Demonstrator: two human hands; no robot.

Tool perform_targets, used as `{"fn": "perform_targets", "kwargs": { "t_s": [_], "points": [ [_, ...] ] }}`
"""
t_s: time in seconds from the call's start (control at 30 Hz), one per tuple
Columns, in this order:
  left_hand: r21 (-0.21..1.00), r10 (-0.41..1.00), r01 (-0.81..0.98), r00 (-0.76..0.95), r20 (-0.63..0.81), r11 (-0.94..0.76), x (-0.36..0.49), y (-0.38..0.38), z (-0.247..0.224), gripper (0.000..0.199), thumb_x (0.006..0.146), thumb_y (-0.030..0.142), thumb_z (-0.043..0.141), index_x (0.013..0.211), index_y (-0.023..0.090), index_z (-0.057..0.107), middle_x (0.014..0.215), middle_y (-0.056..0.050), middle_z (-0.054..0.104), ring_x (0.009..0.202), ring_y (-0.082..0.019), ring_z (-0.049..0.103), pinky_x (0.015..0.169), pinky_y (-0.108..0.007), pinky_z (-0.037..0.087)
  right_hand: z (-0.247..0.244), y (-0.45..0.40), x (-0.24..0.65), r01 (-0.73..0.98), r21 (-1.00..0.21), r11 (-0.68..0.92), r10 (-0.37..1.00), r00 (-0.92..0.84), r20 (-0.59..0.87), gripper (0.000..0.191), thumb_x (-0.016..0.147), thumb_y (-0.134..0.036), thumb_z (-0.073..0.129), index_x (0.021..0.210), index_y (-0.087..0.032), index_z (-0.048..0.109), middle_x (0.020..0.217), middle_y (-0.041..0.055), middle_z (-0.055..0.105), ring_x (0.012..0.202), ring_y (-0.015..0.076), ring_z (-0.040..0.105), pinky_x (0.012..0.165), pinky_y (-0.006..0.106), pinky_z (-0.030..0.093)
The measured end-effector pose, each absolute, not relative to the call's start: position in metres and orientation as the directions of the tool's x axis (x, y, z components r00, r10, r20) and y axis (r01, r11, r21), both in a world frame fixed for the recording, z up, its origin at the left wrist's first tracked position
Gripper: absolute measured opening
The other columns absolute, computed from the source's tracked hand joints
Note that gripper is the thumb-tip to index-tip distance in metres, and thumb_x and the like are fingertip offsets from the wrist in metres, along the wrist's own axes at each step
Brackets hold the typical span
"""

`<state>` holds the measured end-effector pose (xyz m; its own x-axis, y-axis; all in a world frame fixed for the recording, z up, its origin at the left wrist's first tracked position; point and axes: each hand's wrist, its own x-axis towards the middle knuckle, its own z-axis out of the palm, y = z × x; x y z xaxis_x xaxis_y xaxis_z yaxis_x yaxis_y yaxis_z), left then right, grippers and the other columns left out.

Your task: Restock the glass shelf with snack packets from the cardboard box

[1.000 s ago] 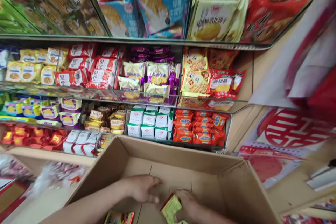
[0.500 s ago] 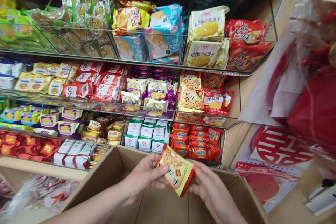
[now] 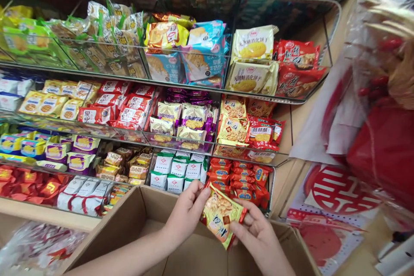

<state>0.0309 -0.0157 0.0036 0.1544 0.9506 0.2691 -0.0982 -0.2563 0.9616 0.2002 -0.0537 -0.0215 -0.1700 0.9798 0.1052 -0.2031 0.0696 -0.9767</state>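
Note:
Between my two hands is a yellow and red packet of walnut cookies [image 3: 217, 215], tilted, its printed face toward me. My left hand [image 3: 189, 207] pinches its upper left corner between thumb and fingers. At the lower right end, my right hand [image 3: 254, 230] grips the packet, thumb on the front and fingers behind. Both hands are over an open cardboard box [image 3: 152, 207]. Similar yellow cookie packets [image 3: 233, 123] sit in the shelf bin beyond.
Clear-fronted shelves [image 3: 181, 88] of packaged snacks rise behind the box. White packets with green ends [image 3: 177, 172] and small red packets [image 3: 242, 177] fill the lowest bins near my hands. Plastic-wrapped red goods [image 3: 384, 151] hang at right. Plastic bags [image 3: 39, 246] lie at lower left.
The view has tilted up slightly, showing more of the top shelf. My right thumb has come onto the packet's front. The packet stays in both hands, a little turned.

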Motion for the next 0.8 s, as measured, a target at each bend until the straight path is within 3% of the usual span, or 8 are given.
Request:
{"fn": "perform_targets", "kwargs": {
  "t_s": [0.13,0.3,0.43,0.5,0.57,0.67,0.73,0.8],
  "points": [
    [0.962,0.956,-0.209,0.194,0.218,-0.177,0.032,-0.021,0.003,0.034,0.076,0.053,0.058,0.075,0.021,0.047,0.061,0.007,0.046,0.057,-0.009,0.042,0.054,-0.02,0.035,-0.021,-0.055,0.197,-0.189,-0.978,0.086,0.988,-0.108,0.108,0.048,0.064,-0.042,0.074,0.102,-0.018,0.054,0.079,0.0047,0.067,0.064,0.0144,0.061,0.053,0.024,0.048],
    [0.921,0.887,-0.366,0.458,0.055,0.132,0.041,-0.036,-0.006,0.041,0.071,0.048,0.067,0.099,0.025,0.047,0.094,-0.002,0.063,0.082,-0.018,0.059,0.074,-0.032,0.046,-0.019,-0.057,0.19,-0.205,-0.965,0.162,0.986,0.001,0.166,0.04,0.064,-0.047,0.071,0.087,-0.019,0.053,0.081,0.0036,0.066,0.064,0.0151,0.06,0.057,0.026,0.05],
    [0.982,0.85,-0.082,0.492,0.19,-0.172,0.037,-0.036,0.003,0.035,0.077,0.036,0.063,0.107,0.024,0.05,0.107,-0.006,0.061,0.097,-0.021,0.056,0.086,-0.034,0.042,-0.016,-0.055,0.203,0.155,-0.926,0.345,0.937,0.006,0.35,0.039,0.072,-0.041,0.063,0.105,-0.021,0.054,0.104,0.0084,0.063,0.095,0.0217,0.059,0.083,0.034,0.049],
    [0.908,0.807,0.189,0.549,0.218,-0.374,0.032,-0.033,0.016,0.028,0.079,0.031,0.059,0.104,0.023,0.053,0.101,-0.005,0.063,0.093,-0.023,0.057,0.081,-0.033,0.043,-0.008,-0.056,0.214,0.386,-0.821,0.421,0.894,-0.023,0.447,0.052,0.074,-0.034,0.061,0.123,-0.024,0.045,0.117,0.0087,0.058,0.106,0.0229,0.055,0.09,0.036,0.046],
    [0.754,0.778,0.413,0.595,0.2,-0.51,0.03,-0.031,0.03,0.023,0.08,0.032,0.057,0.1,0.022,0.055,0.085,-0.004,0.065,0.078,-0.022,0.059,0.067,-0.03,0.045,0.004,-0.057,0.223,0.495,-0.724,0.48,0.862,-0.114,0.493,0.047,0.076,-0.029,0.057,0.122,-0.028,0.048,0.118,0.0064,0.059,0.108,0.0237,0.055,0.092,0.039,0.046],
    [0.633,0.745,0.454,0.587,0.317,-0.627,0.034,-0.025,0.052,0.036,0.082,0.036,0.054,0.114,0.023,0.046,0.081,-0.002,0.064,0.069,-0.02,0.058,0.057,-0.028,0.044,0.026,-0.054,0.234,0.472,-0.721,0.506,0.844,-0.099,0.528,0.029,0.073,-0.035,0.06,0.102,-0.037,0.06,0.105,0.0025,0.065,0.097,0.0263,0.061,0.082,0.042,0.053],
    [0.556,0.662,0.369,0.511,0.548,-0.745,0.041,-0.016,0.069,0.042,0.084,0.032,0.053,0.121,0.022,0.038,0.097,-0.006,0.061,0.083,-0.019,0.059,0.068,-0.029,0.048,0.046,-0.045,0.24,0.309,-0.818,0.485,0.839,0.099,0.535,0.031,0.067,-0.039,0.067,0.097,-0.038,0.057,0.098,0.0028,0.066,0.088,0.0264,0.064,0.072,0.041,0.057],
    [0.345,0.465,0.332,0.422,0.778,-0.878,0.05,-0.003,0.088,0.039,0.084,0.024,0.051,0.121,0.018,0.037,0.113,-0.011,0.054,0.104,-0.02,0.053,0.087,-0.033,0.046,0.07,-0.031,0.245,0.085,-0.856,0.51,0.798,0.325,0.507,0.04,0.062,-0.038,0.073,0.093,-0.031,0.05,0.092,0.0041,0.067,0.083,0.0239,0.066,0.07,0.038,0.057]
  ]
}}
